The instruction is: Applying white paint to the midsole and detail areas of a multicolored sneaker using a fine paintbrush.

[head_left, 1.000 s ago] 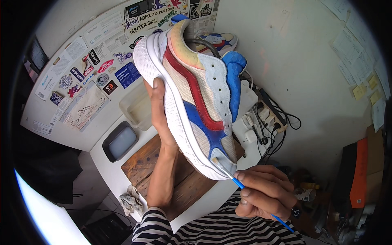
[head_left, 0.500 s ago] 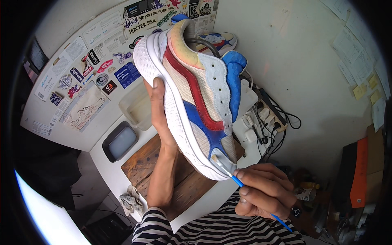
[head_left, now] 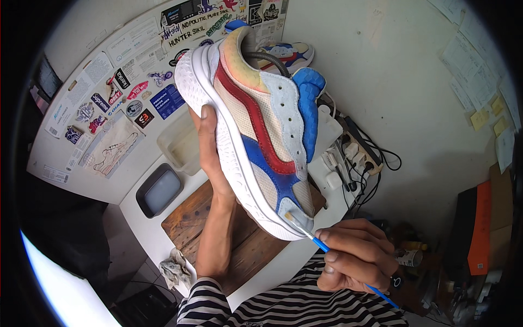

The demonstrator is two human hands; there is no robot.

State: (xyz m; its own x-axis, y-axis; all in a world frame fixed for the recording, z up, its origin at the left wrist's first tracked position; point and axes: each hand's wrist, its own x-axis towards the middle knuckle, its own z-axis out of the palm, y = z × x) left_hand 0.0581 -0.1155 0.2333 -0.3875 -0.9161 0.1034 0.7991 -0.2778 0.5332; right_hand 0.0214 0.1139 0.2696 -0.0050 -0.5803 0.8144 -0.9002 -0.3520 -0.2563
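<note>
Clasped by sole point(head_left: 231, 155) in left hand point(head_left: 207, 133), sneaker point(head_left: 259, 131), pinched in right hand point(head_left: 357, 253), brush point(head_left: 320, 243) against toe point(head_left: 301, 220), lettered stickers point(head_left: 166, 102) behind.

Single head view: left fisheye of a head-worn pair, upright, unmirrored. Looks from above, down and forward over the white table point(head_left: 140, 224). Nearest the lens, large mid-frame — sneaker point(head_left: 246, 139), with left hand point(head_left: 210, 147) and right hand point(head_left: 357, 255) also close. Wearer's striped shirt point(head_left: 283, 302) along the lower edge. Sticker-covered panel point(head_left: 57, 150) and pale wall point(head_left: 392, 71) farther off — edges bowed, frame corners black.
</note>
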